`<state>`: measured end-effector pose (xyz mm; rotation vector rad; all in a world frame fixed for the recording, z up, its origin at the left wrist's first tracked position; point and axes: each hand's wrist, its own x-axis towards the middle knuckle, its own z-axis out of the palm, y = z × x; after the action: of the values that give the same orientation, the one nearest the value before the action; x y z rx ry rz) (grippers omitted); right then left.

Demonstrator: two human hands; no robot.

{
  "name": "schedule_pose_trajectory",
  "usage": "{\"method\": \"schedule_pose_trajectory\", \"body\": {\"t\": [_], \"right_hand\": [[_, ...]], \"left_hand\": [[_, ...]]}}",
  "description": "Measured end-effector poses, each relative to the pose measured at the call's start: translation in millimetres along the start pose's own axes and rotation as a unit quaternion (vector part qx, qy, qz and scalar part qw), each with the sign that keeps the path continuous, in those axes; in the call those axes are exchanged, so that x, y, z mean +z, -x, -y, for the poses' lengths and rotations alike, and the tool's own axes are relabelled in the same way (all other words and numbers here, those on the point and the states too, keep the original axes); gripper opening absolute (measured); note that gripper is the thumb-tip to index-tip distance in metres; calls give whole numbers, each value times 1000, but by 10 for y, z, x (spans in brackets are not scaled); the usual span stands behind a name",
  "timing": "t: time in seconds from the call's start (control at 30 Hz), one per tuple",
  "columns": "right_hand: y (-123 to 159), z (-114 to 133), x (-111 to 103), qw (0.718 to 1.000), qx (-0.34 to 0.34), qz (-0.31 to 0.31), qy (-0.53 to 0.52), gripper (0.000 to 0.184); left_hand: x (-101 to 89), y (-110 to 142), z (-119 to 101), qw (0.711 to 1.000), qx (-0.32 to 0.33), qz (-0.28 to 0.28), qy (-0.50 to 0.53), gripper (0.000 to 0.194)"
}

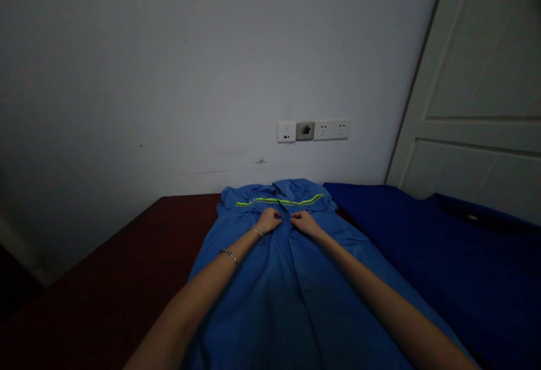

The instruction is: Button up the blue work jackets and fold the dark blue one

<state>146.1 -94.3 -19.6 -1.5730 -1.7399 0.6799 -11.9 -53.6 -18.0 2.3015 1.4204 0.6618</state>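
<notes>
A blue work jacket (pixel 270 302) with a yellow-green stripe across its far part lies spread out, its front seam running down the middle. My left hand (pixel 269 221), with two bracelets on the wrist and forearm, pinches the cloth just left of that seam, below the stripe. Opposite it, my right hand (pixel 305 223) has thumb and finger closed at the seam's right edge. A narrow gap separates the two hands. Any button or fastener between the fingertips is too small to make out.
The jacket rests on a dark red tabletop (pixel 143 251). Darker blue cloth (pixel 422 251) lies along the right. Behind stands a pale wall with a row of sockets (pixel 332 130); a white panelled door (pixel 477 93) is at the right.
</notes>
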Motion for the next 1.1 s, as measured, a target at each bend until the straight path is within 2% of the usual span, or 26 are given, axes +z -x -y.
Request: {"method": "schedule_pose_trajectory", "body": {"t": [0.2, 0.4, 0.57, 0.77, 0.9, 1.1], "right_hand": [[17, -7, 45, 1000, 1, 3, -25, 26], [-16, -42, 105, 999, -2, -6, -38, 34], [-36, -60, 134, 999, -9, -23, -45, 38], [-43, -71, 136, 997, -19, -43, -55, 38], [-67, -90, 141, 996, -34, -47, -62, 36], [-97, -136, 162, 995, -41, -56, -66, 36]], "left_hand": [[28, -173, 67, 999, -23, 24, 38, 19], [160, -113, 137, 998, -35, -12, 56, 23], [166, -2, 84, 998, 3, -49, 41, 18], [82, 151, 48, 984, 124, -121, -28, 18], [78, 224, 60, 983, 149, -109, -12, 17], [97, 234, 50, 986, 132, -97, 19, 18]]}}
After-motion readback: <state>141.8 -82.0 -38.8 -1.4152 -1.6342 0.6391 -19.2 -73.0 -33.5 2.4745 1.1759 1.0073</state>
